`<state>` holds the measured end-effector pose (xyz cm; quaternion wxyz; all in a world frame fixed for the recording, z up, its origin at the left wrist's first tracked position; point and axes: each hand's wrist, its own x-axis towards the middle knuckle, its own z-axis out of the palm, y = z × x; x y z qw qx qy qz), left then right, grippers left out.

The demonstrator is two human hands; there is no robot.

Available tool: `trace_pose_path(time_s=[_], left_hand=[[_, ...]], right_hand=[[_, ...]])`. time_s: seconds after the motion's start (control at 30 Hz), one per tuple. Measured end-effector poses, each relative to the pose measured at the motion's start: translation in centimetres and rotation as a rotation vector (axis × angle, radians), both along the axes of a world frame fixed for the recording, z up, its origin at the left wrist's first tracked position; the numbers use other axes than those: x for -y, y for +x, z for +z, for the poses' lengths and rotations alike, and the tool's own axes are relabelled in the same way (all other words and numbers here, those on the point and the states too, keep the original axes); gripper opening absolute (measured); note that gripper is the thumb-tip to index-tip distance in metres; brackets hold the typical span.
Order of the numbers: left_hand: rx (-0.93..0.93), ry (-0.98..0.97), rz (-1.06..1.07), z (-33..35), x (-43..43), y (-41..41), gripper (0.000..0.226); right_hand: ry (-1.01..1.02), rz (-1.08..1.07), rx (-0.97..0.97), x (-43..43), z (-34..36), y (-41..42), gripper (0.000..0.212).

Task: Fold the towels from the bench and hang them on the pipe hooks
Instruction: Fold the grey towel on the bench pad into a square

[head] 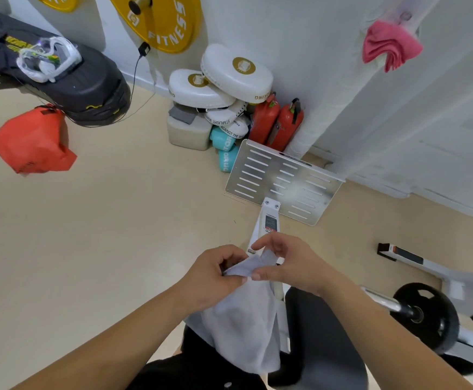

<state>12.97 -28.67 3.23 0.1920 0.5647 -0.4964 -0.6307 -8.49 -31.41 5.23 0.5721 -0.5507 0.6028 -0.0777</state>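
Two red extinguishers stand beside stacked white boxing pads.

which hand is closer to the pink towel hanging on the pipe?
Right. The right hand sits below and left of the pink cloth towel hung on the white pipe; the left hand is further left, both pinching the top of the light grey towel.

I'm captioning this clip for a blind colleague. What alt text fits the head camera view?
Two bare hands, left hand and right hand, pinch the top edge of a pale grey towel that hangs down over a black bench. A pink towel already hangs on a white pipe at upper right.
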Motion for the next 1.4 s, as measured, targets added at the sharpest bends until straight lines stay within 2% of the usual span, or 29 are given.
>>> trace_pose_path(time_s=[0.07,0.17,0.37,0.53,0.73,0.87,0.93,1.1,1.2,1.3,1.4], left_hand=[[0.002,-0.018,0.012,0.4,-0.4,-0.1,0.02],[0.009,-0.035,0.024,0.9,-1.0,-0.7,0.018],[0.017,-0.078,0.037,1.1,-2.2,-1.7,0.015],[0.008,-0.136,0.012,1.6,-2.5,-2.1,0.014],[-0.004,-0.181,-0.117,2.5,-3.7,-2.5,0.024],[0.191,-0.26,-0.383,1.8,-6.2,-2.3,0.017],[0.292,-0.239,-0.446,1.1,-7.6,-2.4,0.019],[0.445,-0.222,-0.501,1.1,-10.4,-3.8,0.015],[0.496,-0.299,-0.493,3.1,-11.2,-4.9,0.016],[0.509,-0.398,-0.437,6.6,-11.0,-5.9,0.02],[0.515,-0.563,-0.471,10.1,-10.4,-6.7,0.018]], right_hand=[[-0.052,-0.085,0.046,-0.9,0.7,-0.1,0.035],[-0.103,-0.182,0.014,-2.2,1.2,-0.3,0.024],[-0.088,-0.169,-0.01,-4.8,2.3,0.0,0.036],[-0.174,-0.143,-0.063,-5.9,3.1,0.1,0.008],[-0.221,-0.247,-0.037,-8.0,4.8,-1.3,0.015],[-0.196,-0.285,-0.012,-9.4,6.2,-3.4,0.019],[-0.191,-0.309,0.018,-10.3,6.9,-4.9,0.019],[-0.215,-0.375,0.066,-13.9,8.6,-10.5,0.018],[-0.222,-0.392,0.068,-16.7,9.8,-14.2,0.01],[-0.235,-0.421,0.055,-18.8,11.3,-17.8,0.018],[-0.266,-0.427,0.029,-20.3,12.8,-20.3,0.013]])
